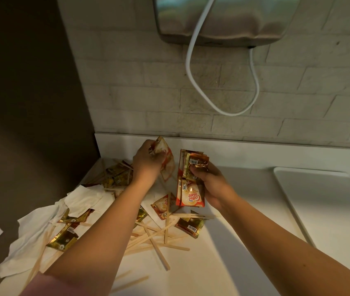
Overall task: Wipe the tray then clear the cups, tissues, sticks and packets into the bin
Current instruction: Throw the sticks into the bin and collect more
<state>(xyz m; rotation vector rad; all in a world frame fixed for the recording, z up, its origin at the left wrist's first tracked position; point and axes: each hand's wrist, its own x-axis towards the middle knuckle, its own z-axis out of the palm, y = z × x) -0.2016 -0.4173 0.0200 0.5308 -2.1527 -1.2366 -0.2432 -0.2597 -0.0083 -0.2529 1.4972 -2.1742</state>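
White counter's (244, 189) back edge: your left hand (147, 162) pinches light orange foil packets (168, 162); your right hand (211, 184) clamps a slippery packet stack (191, 190); squeeze mid-stack.

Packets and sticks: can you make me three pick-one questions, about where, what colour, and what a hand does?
1. Where do the wooden sticks lie? A in a cup; B on the counter; C on the floor.
2. What colour are the tissues? A blue; B black; C white.
3. What is the right hand doing? A gripping packets; B lying flat; C pointing.
Answers: B, they are scattered over the countertop; C, the crumpled sheets look white; A, its fingers curl round a bunch.
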